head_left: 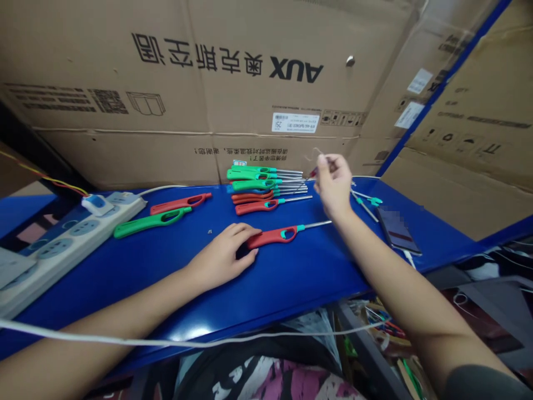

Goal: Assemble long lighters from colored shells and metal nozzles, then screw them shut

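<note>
A red long-necked gas lighter [272,238] with a turquoise trigger lies on the blue table, its metal tube to the right. My left hand [231,253] grips the handle's rear end between thumb and fingers. Raised above the tube end, my right hand [334,186] is closed on a slim tool with a dark red part [314,173] and a thin shaft slanting down left; my fingers hide most of it, so its kind is unclear. Behind, several green lighters [250,173] and red lighters [256,207] lie piled, tubes to the right.
At left lie a red handle shell [179,203] and a green handle shell [152,223], near a white power strip [75,233]. Tiny metal bits [210,231] lie mid-table. Tubes with turquoise parts [366,200] and a phone [397,230] are at right. Cardboard [166,133] walls the back; a white cable [200,343] crosses in front.
</note>
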A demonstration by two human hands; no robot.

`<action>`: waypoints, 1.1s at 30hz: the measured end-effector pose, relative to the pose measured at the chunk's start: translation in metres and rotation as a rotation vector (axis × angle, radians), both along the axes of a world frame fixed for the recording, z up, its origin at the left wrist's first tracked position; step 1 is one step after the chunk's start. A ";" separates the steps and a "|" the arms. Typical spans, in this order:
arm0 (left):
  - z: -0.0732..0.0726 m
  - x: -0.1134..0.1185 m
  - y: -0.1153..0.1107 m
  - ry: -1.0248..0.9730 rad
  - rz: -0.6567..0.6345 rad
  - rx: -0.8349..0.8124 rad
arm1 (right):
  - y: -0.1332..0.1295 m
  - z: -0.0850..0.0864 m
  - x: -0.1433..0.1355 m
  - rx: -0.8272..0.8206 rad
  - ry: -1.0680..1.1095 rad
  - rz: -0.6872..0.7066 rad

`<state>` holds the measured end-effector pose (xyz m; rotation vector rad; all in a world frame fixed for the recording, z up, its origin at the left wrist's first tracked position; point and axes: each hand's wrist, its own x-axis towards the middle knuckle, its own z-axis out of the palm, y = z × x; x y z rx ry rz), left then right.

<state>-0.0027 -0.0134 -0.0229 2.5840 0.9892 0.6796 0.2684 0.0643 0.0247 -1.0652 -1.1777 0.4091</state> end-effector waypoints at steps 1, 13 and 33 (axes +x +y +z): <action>0.000 0.000 -0.002 0.001 -0.012 0.003 | -0.008 -0.003 -0.020 -0.040 0.016 0.134; -0.002 0.001 -0.008 0.046 -0.140 0.062 | -0.042 -0.052 -0.094 -0.263 0.007 0.570; 0.001 -0.003 -0.004 0.037 -0.174 0.077 | -0.037 -0.054 -0.095 -0.301 -0.059 0.601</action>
